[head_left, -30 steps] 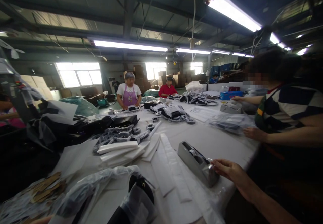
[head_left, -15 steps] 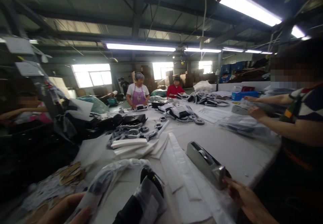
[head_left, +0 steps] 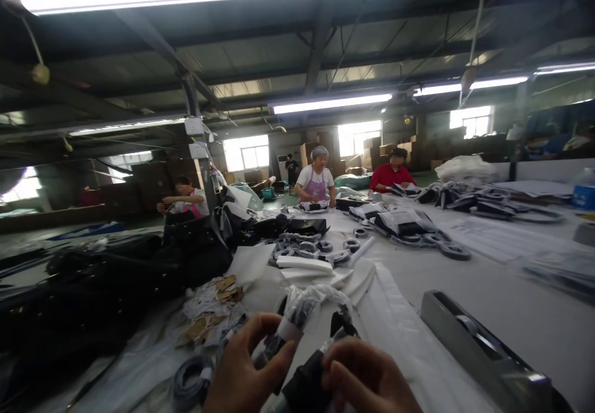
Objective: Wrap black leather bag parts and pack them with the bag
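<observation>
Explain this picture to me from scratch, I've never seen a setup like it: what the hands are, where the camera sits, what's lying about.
There is no machine: these are a person's bare hands, seen by a camera worn on that person's head, looking forward and down. The left hand holds a plastic-wrapped strap. The right hand is pinched beside a black piece; whether it grips anything is unclear. On the white table lie white strips, with a grey tape dispenser to their right. Across it are co-workers, one in red.
</observation>
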### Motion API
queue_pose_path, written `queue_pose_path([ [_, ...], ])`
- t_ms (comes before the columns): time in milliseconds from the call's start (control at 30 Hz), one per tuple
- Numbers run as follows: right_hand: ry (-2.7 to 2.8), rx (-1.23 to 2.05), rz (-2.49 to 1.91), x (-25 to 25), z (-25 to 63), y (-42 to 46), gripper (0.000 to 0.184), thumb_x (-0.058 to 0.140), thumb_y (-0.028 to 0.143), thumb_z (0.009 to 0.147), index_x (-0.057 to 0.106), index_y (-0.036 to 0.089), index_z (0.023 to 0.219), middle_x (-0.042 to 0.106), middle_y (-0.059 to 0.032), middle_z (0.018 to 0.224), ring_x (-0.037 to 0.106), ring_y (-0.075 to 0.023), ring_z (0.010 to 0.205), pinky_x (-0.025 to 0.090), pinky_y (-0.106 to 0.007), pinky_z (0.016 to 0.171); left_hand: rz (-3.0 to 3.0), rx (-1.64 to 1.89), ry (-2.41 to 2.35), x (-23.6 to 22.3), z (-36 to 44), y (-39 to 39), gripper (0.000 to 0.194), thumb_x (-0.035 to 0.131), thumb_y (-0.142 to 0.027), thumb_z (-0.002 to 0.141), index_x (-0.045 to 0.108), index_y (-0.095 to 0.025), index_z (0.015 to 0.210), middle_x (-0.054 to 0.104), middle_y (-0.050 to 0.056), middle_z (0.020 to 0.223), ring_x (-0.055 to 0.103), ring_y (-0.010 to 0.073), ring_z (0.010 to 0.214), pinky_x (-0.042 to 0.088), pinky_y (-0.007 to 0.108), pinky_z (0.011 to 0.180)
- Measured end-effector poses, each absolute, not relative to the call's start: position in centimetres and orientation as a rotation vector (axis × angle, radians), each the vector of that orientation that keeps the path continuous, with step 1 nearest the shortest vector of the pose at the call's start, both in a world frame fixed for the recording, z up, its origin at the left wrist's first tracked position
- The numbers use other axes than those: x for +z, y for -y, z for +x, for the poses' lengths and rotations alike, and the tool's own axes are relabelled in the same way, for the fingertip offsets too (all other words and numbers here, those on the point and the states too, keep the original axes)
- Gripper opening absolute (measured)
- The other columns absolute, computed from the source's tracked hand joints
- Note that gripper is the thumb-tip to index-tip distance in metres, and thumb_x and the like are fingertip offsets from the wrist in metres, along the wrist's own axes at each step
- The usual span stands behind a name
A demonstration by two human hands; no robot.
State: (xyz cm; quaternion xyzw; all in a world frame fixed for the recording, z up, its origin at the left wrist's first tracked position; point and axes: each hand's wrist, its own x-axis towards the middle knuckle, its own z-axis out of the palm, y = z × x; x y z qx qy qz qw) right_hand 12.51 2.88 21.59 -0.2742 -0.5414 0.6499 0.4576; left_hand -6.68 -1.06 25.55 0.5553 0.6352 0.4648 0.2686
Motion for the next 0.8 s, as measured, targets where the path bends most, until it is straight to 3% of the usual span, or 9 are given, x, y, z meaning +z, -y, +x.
queue_pose_path([
  [200, 1.409, 1.49, -0.682, 22.5, 9.0, -3.5, 0.045, 0.079, 0.059, 0.072, 0.07, 0.015, 0.071, 0.068, -0.0024, 0.063, 0.056, -0.011, 0.052, 0.043, -0.021, 0.052, 1.516, 1.252, -1.849, 25.4, -6.5, 1.5, 0.034, 0.07, -0.052, 0.071, 0.069, -0.024, 0.09, 0.071, 0.001, 0.079, 0.068, 0.0233, 0.078, 0.054, 0.028, 0.073],
  [400, 1.542, 1.433, -0.88, 22.6, 8.7, -4.2, 0.052, 0.076, 0.064, 0.072, 0.066, 0.014, 0.062, 0.065, -0.0021, 0.053, 0.048, -0.0079, 0.041, 0.032, -0.018, 0.043, 1.572, 1.223, -1.852, 25.2, -7.2, 1.6, 0.028, 0.069, -0.045, 0.072, 0.068, -0.025, 0.091, 0.071, 0.0, 0.084, 0.067, 0.0234, 0.085, 0.051, 0.03, 0.085],
  [500, 1.604, 1.46, -0.864, 22.2, 9.1, -4.9, 0.045, 0.076, 0.057, 0.073, 0.071, 0.013, 0.067, 0.069, -0.0033, 0.058, 0.053, -0.0104, 0.043, 0.036, -0.019, 0.044, 1.59, 1.128, -1.835, 25.7, -7.6, 1.8, 0.028, 0.068, -0.044, 0.073, 0.068, -0.024, 0.093, 0.071, 0.0, 0.087, 0.066, 0.0229, 0.087, 0.049, 0.029, 0.081],
  [667, 1.77, 1.395, -0.783, 21.7, 10.1, -5.4, 0.02, 0.069, 0.036, 0.081, 0.076, 0.018, 0.076, 0.071, -0.0017, 0.062, 0.067, -0.0197, 0.061, 0.045, -0.024, 0.059, 1.581, 1.107, -1.652, 26.6, -7.9, 2.1, 0.029, 0.07, -0.042, 0.071, 0.07, -0.022, 0.092, 0.074, 0.001, 0.089, 0.067, 0.0246, 0.092, 0.048, 0.032, 0.087],
  [800, 1.777, 1.322, -0.723, 22.4, 10.0, -4.8, 0.018, 0.063, 0.034, 0.084, 0.074, 0.019, 0.083, 0.071, -0.0012, 0.068, 0.068, -0.0214, 0.068, 0.046, -0.025, 0.063, 1.514, 1.153, -1.44, 26.3, -7.7, 1.7, 0.028, 0.069, -0.04, 0.073, 0.068, -0.019, 0.092, 0.076, 0.005, 0.094, 0.069, 0.026, 0.095, 0.049, 0.034, 0.088],
])
